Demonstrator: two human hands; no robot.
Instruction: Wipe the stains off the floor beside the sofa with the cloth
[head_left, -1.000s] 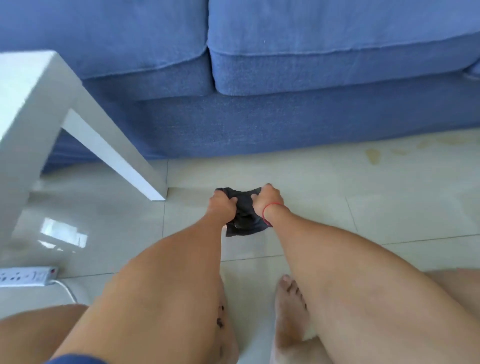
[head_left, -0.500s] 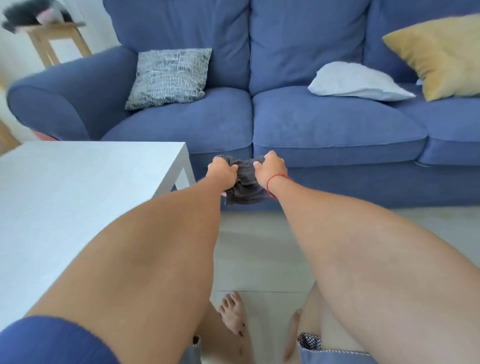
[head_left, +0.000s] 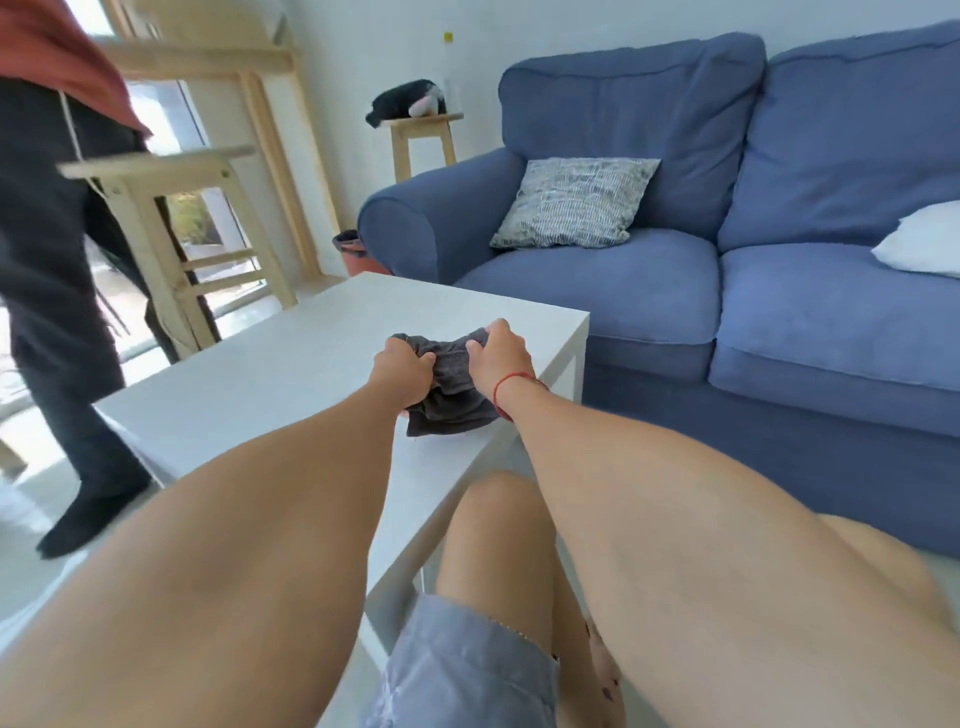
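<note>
A dark grey cloth (head_left: 451, 396) is bunched between both my hands, over the right corner of the white coffee table (head_left: 270, 374). My left hand (head_left: 402, 371) grips its left side and my right hand (head_left: 500, 359), with a red string at the wrist, grips its right side. Whether the cloth's lower edge rests on the tabletop or hangs just above it cannot be told. The blue sofa (head_left: 727, 291) stands to the right. The stained floor beside it is out of view.
Another person in dark trousers (head_left: 47, 291) stands at the left beside a wooden stool (head_left: 171, 218). A patterned cushion (head_left: 574, 202) and a white pillow (head_left: 924, 244) lie on the sofa. A small wooden stand (head_left: 421, 137) with a plush toy is behind the armrest.
My view has swung up and to the left, from the floor to the sofa and then the table. Both hands have kept hold of the cloth and now have it over the table corner.
</note>
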